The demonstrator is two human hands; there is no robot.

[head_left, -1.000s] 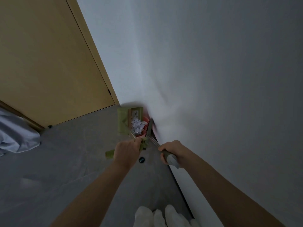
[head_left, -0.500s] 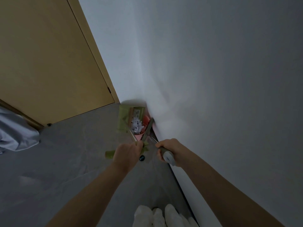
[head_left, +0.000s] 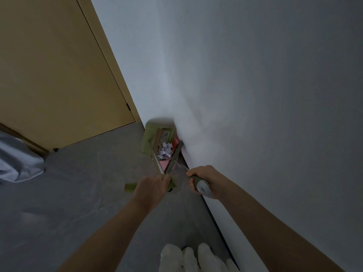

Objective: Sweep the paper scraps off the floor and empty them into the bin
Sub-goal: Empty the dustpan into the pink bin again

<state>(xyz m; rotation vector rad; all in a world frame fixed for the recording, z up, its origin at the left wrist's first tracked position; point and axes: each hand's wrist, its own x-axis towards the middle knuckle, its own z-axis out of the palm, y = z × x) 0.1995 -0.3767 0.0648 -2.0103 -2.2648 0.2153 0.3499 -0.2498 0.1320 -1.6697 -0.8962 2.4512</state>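
Note:
White paper scraps (head_left: 165, 150) lie in a heap inside the green dustpan (head_left: 150, 141), which stands over a pink bin (head_left: 164, 164) at the foot of the white wall. My left hand (head_left: 152, 188) grips the green handle of the dustpan's long pole (head_left: 157, 162). My right hand (head_left: 200, 179) grips the grey-capped handle (head_left: 202, 186) of the broom, whose thin shaft (head_left: 181, 166) runs down toward the dustpan. The broom head is hidden behind the dustpan and pole.
A wooden door (head_left: 59, 71) fills the upper left, with a doorstop (head_left: 56, 149) at its base. Pale cloth (head_left: 17, 161) lies at the left edge. The white wall (head_left: 255, 95) runs close along the right. My slippered feet (head_left: 188, 258) stand on the grey floor (head_left: 68, 193).
Both hands have crept slightly up and toward the wall with their handles. The dustpan and scraps stay over the bin in about the same place.

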